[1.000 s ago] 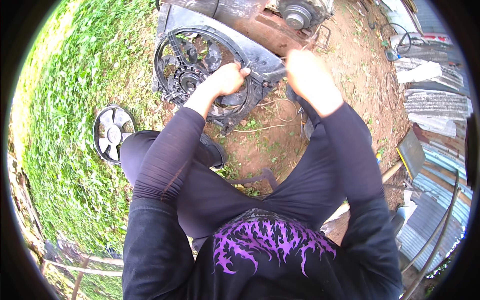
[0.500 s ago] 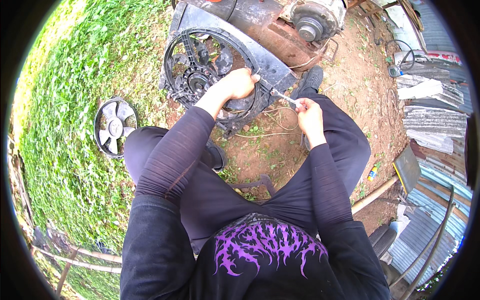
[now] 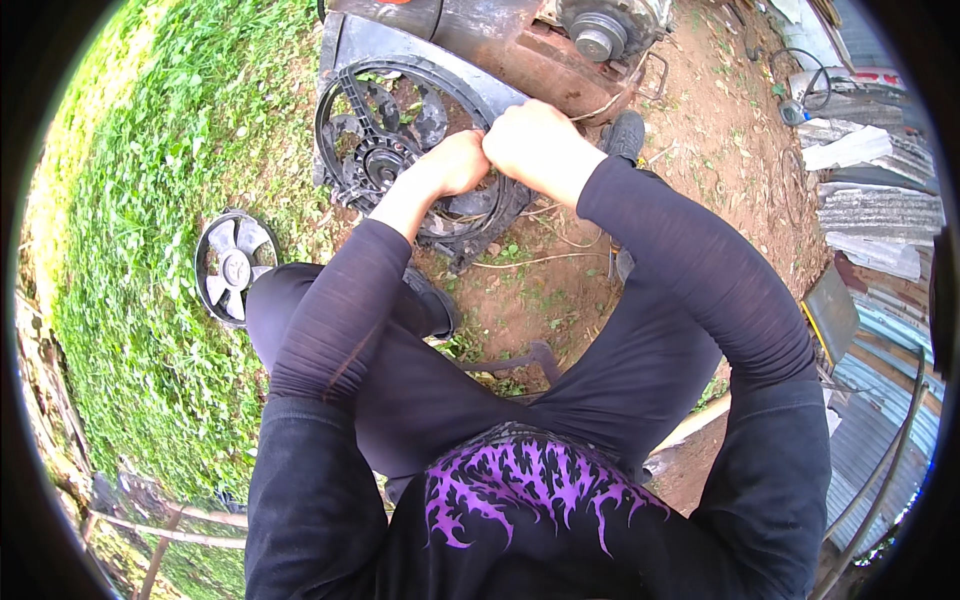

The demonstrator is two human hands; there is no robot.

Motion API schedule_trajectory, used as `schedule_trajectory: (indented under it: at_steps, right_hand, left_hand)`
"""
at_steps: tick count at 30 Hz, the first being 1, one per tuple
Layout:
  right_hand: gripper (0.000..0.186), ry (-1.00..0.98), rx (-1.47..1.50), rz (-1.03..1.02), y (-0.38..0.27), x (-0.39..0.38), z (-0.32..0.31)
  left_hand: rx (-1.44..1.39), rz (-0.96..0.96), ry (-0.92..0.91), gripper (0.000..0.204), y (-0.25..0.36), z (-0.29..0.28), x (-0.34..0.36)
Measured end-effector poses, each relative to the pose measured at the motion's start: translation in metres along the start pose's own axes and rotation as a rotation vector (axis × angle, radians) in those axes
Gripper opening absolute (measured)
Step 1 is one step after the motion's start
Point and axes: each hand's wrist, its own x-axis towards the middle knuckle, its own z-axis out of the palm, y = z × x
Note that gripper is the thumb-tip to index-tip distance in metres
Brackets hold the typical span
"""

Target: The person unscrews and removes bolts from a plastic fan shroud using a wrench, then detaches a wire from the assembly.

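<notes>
A black radiator fan shroud (image 3: 335, 150) with a fan motor (image 3: 385, 162) and dark, broken-looking blades sits on the ground ahead of me, against a flat dark panel (image 3: 365, 40). Over its right rim, my left hand (image 3: 452, 165) is closed, its fingertips hidden. Right beside it, knuckles up, my right hand (image 3: 540, 148) is closed at the same rim and meets the left one. What either hand grips is covered by the hands. No wrench shows in the current view.
A loose grey-bladed fan (image 3: 236, 266) lies on grass by my left knee. Behind the shroud stands a rusty tank (image 3: 490, 40) with a pulley-fitted machine (image 3: 600, 35). A hammer-like tool (image 3: 545, 362) lies between my legs. Corrugated sheets (image 3: 880, 215) are stacked at right.
My right hand has swung up and left from the wrench's outer end to the shroud rim, beside my left hand. The wrench has gone out of sight. My left hand stays at the rim.
</notes>
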Motion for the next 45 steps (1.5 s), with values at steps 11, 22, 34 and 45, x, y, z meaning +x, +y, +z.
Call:
schedule_trajectory:
  at_steps: [11, 22, 34, 45]
  right_hand:
    - [0.009, 0.169, 0.034, 0.317, 0.022, -0.070, -0.021]
    - [0.021, -0.142, 0.643, 1.111, -0.028, -0.145, 0.061]
    - [0.020, -0.014, 0.799, 1.200, -0.066, -0.141, 0.122]
    - [0.015, 0.030, 0.864, 1.117, -0.039, -0.142, 0.104]
  left_hand:
    - [0.031, -0.104, -0.054, 0.055, 0.021, -0.008, -0.006]
    - [0.025, -0.074, -0.033, 0.054, 0.018, -0.007, -0.007]
    - [0.027, -0.092, -0.030, 0.053, 0.015, -0.005, -0.002]
    - [0.011, -0.096, -0.007, 0.054, 0.015, -0.002, -0.004]
